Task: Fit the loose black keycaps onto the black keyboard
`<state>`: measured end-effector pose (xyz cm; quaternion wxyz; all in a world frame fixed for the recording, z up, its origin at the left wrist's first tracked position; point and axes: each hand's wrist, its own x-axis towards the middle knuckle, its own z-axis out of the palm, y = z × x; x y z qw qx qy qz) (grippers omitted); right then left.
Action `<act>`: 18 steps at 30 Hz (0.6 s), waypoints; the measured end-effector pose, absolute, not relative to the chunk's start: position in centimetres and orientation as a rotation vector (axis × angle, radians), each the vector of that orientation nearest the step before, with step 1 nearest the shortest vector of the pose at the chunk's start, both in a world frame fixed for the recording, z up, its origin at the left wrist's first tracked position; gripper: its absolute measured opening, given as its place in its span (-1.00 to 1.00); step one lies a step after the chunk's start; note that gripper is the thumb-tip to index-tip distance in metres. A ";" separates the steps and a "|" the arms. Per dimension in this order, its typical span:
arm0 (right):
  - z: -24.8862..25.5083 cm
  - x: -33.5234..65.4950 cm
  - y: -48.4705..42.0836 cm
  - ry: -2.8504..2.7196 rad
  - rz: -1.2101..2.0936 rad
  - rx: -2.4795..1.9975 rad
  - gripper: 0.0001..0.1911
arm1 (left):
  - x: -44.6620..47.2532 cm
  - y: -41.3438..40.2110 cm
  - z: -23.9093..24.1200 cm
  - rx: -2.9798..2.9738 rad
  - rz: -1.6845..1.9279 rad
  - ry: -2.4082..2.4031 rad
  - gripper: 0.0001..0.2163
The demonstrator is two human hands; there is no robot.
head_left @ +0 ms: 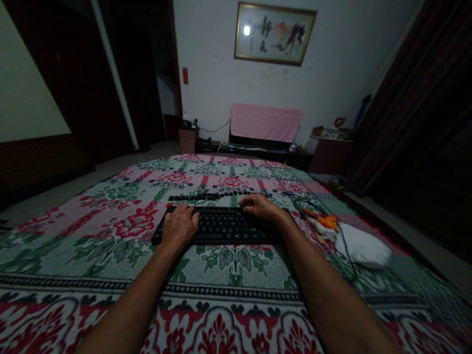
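Note:
A black keyboard (224, 226) lies on a bed covered by a floral red, green and white blanket (121, 231). My left hand (179, 225) rests on the keyboard's left end, fingers curled down onto the keys. At the keyboard's far right top edge lies my right hand (261, 205), its fingers bent over the rim. A row of small dark loose keycaps (210, 196) stretches along the blanket just beyond the keyboard.
To the right lie a white cloth (363, 246), an orange item (328, 221) and a black cable (344, 246). A TV stand with a pink cover (265, 122) stands against the far wall, under a framed picture (275, 33). Dark curtains hang at right.

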<state>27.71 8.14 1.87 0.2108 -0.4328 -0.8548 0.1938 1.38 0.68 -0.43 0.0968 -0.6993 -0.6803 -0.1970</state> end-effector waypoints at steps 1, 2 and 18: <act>1.8 27.7 8.2 -2.379 0.541 -1.198 -0.71 | 1.4 0.7 -0.4 -2.073 -0.580 -2.013 -0.68; 1.8 27.8 8.2 -2.385 0.541 -1.193 -0.71 | 1.4 0.7 -0.4 -2.076 -0.578 -2.010 -0.68; 1.9 27.7 7.9 -2.393 0.542 -1.194 -0.68 | 1.3 0.7 -0.5 -2.075 -0.578 -1.988 -0.68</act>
